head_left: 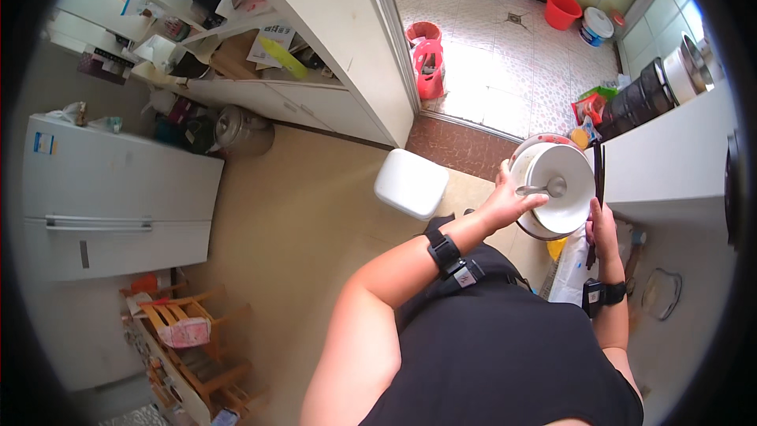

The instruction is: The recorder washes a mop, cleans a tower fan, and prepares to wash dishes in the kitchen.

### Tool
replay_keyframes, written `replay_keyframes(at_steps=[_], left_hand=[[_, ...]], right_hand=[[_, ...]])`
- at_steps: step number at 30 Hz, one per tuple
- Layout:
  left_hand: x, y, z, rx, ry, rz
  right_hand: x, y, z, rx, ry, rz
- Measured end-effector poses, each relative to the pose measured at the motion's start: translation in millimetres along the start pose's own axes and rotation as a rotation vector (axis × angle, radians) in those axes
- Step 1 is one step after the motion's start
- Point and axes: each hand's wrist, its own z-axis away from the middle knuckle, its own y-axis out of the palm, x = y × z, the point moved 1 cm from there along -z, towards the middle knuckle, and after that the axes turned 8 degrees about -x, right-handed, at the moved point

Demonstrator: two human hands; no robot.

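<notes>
A stack of white bowls (569, 217) is in front of me, the lower one with a red-patterned rim (552, 140). In the top bowl lies a metal spoon (556, 187), its handle pointing toward my left thumb. My left hand (509, 205) grips the stack from its left side, thumb over the rim and fingers around the outside. Several dark chopsticks (599, 170) stand along the right side of the bowls. My right hand (602, 230) is closed around them, its thumb close to the bowl's edge; whether it also bears the stack I cannot tell.
Ahead, a doorway with a brown sill (465, 140) leads to a tiled floor with red baskets (428, 71) and a red basin (562, 9). A white stool (411, 183) stands left of the bowls. On my right runs a white counter (670, 154) with pots. A fridge (118, 197) stands far left.
</notes>
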Motion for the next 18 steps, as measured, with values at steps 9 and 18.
replay_keyframes(at_steps=[9, 18], left_hand=[[9, 6, -51, -0.113, 0.051, 0.028], [-8, 12, -72, -0.152, -0.018, 0.180]], right_hand=[[23, -2, -84, 0.181, -0.005, 0.026], [42, -5, -120, 0.199, -0.031, 0.078]])
